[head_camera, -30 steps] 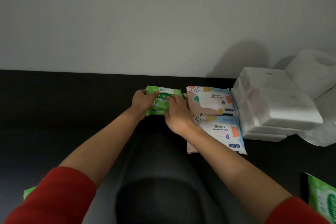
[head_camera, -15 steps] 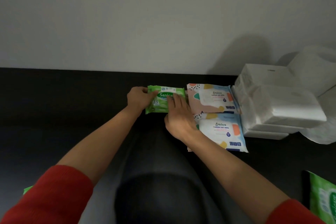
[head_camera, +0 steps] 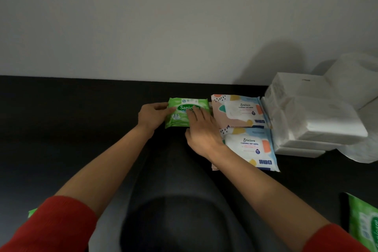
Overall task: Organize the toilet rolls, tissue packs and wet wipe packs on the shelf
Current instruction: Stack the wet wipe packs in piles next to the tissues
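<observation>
Stretching along the pale wall, the black shelf (head_camera: 81, 118) carries everything, and I place it all from the small green wet wipe pack (head_camera: 178, 120), which lies flat near the shelf's back edge. Far to the right of that pack, the white toilet rolls (head_camera: 356, 80) stand by the wall. Between them and the pack sits a stack of white tissue packs (head_camera: 317, 120). Just right of the green pack lie two pastel wet wipe packs: the rear one (head_camera: 237, 110) right beside it, the front one (head_camera: 251, 149) nearer me. Well off to its near right, a second green pack (head_camera: 366, 225) shows at the frame edge. My left grip (head_camera: 152, 115) pinches the small pack's left end, thumb on top. My right grip (head_camera: 202, 135) is released, fingers flat on its right half.
</observation>
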Tool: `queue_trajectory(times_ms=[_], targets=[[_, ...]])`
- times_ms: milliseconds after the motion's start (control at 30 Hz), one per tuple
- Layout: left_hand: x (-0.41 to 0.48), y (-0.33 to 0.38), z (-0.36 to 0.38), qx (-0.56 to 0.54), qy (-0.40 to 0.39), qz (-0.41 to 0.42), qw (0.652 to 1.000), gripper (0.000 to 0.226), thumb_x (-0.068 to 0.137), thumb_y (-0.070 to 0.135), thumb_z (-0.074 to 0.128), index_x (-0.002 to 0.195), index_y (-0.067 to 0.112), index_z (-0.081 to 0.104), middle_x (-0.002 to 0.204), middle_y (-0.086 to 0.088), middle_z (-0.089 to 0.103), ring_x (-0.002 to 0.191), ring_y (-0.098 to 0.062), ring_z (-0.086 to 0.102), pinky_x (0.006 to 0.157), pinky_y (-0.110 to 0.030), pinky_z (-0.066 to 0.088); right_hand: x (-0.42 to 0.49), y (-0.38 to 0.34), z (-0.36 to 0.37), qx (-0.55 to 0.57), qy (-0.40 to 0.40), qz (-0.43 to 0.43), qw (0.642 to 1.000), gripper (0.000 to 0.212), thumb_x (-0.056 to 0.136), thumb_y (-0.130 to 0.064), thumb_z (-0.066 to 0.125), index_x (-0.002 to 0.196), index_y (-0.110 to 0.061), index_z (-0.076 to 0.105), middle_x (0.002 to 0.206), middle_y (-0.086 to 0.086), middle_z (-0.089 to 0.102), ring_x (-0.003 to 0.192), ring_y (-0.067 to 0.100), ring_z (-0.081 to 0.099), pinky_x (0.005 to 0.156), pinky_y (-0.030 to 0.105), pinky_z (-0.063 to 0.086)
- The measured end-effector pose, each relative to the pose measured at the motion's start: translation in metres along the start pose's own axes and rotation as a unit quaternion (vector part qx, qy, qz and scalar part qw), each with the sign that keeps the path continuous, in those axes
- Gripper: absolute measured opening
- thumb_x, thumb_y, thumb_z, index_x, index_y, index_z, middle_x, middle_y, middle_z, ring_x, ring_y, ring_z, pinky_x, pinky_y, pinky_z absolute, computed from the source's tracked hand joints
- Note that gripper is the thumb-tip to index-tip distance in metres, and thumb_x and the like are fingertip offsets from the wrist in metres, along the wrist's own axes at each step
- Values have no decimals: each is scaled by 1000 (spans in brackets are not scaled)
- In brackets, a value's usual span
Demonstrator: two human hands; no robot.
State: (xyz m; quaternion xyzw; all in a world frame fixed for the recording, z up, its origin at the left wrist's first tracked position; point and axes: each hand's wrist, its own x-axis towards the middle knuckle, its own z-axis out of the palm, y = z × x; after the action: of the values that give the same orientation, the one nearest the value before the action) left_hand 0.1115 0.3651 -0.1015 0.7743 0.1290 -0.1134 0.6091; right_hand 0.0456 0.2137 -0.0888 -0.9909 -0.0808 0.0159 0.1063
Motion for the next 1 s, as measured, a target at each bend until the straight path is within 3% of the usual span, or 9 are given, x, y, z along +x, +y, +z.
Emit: queue_trajectory(times_ms=[400,667,767,833,1000], targets=[[9,-5,-2,2,-6,-8,1000,38,77,24,77,113,15,67,112,-7,70,100,-19,68,94,-40,53,1,-1,2,-21,-10,1,1000,63,96,-27,43,151,-12,15,158,9,16,145,28,13,117,39,13],[1,0,0,28,9,18,999,43,80,23,75,120,11,63,117,-7,67,103,-19,66,94,-39,53,2,-2,-1,-20,-24,4,1000,65,95,-28,45,150,-12,16,158,9,16,145,29,13,117,39,13],[-12,4,1,69,43,57,995,41,86,25,68,124,13,60,117,-1,64,98,-10,62,79,-21,52,2,-2,-4,-1,-15,3,1000,63,93,-28,47,149,-12,22,155,9,22,143,26,18,116,38,17],[-22,6,0,96,61,79,990,39,89,28,65,125,14,58,114,2,62,93,-6,56,63,-11,42,-3,-4,-5,13,3,-3,1000,61,92,-27,49,146,-13,28,154,9,26,142,25,21,115,37,20],[-47,13,-2,116,77,94,986,36,88,31,65,121,17,59,105,6,60,89,-5,54,57,-11,36,-17,-10,-16,16,61,-17,998,54,89,-26,52,140,-10,39,148,10,36,138,25,30,112,34,23]])
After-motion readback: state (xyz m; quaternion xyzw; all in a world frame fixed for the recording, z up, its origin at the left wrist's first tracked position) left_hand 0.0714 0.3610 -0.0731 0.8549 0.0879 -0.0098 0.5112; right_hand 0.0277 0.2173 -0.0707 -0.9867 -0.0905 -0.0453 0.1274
